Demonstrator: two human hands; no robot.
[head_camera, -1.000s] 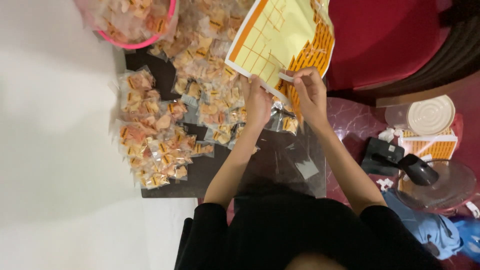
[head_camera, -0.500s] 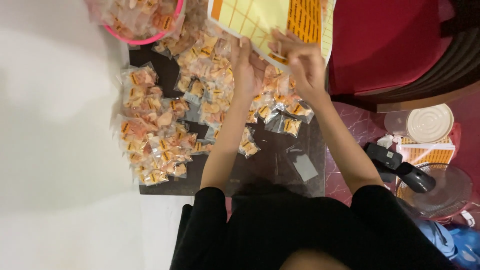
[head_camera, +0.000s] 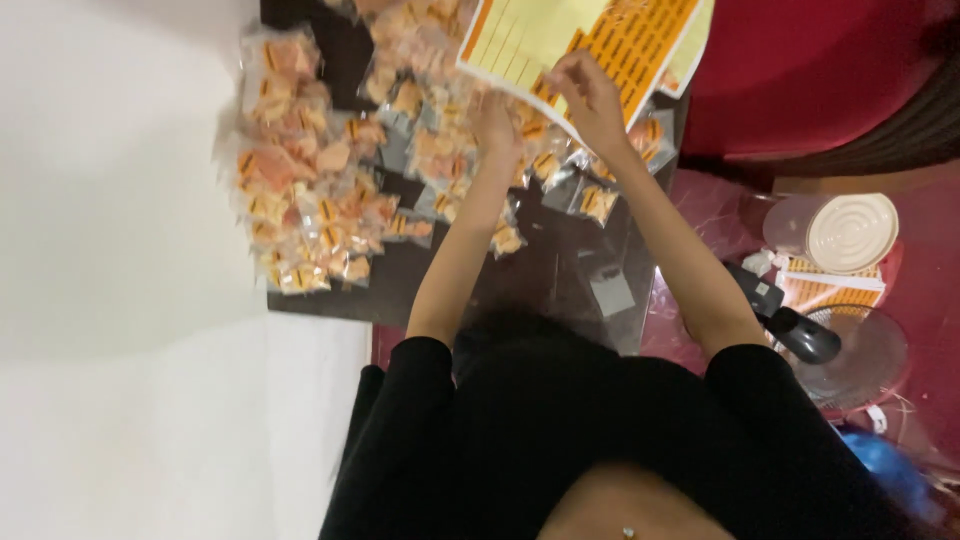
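Observation:
My right hand pinches the lower edge of a yellow and orange sticker sheet lying at the far side of the dark table. Just left of it, my left hand rests with curled fingers on small clear packets of orange snacks, close to the sheet's edge. Its fingertips are hidden, so what it holds is unclear. A bigger heap of the same packets covers the table's left part. A few loose packets lie below my right hand.
To the right stand a clear tub with a white round lid, a black device and a round glass item. A red cushion fills the top right. A white surface borders the table on the left.
The view has shifted, so table and packets sit lower and larger. My hands have moved apart. The right stays on the sticker sheet and the left has dropped onto the packets.

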